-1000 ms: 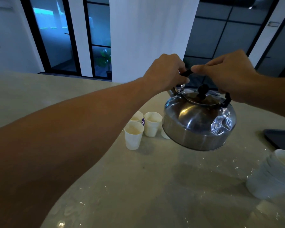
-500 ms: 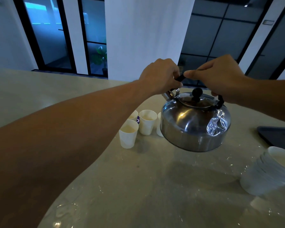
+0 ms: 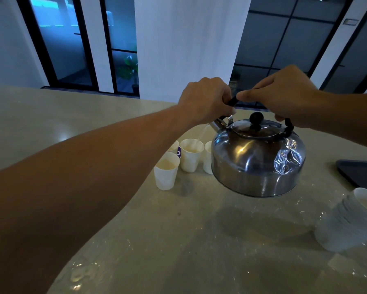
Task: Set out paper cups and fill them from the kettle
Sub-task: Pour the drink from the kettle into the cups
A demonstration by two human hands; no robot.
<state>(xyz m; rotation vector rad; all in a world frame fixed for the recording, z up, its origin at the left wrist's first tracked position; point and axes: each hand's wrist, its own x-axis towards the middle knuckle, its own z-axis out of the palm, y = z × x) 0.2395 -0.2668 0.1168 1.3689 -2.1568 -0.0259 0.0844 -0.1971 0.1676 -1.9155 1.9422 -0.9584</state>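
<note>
Dented polished steel kettle (image 3: 256, 162) hung mid-frame, tilted spout-left — left hand (image 3: 205, 100) and right hand (image 3: 284, 94) both gripped black handle. Stream fell into white paper cup (image 3: 191, 154), lower left of spout.

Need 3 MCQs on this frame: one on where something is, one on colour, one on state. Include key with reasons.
1. Where is the stack of paper cups?
A. Lower right, lying tilted on the table
B. Left of the filled cups
C. On the dark tray

2. What colour is the kettle's lid knob?
A. Silver
B. Black
C. White

3. What is the kettle doing?
A. Resting on the table
B. Held level with its lid off
C. Held tilted, pouring into a paper cup

Key: 1 A, the stack lies near the table's right edge. 2 B, the knob is dark against the steel lid. 3 C, the left hand and right hand grip the handle and a stream runs from the spout into the middle cup.
</note>
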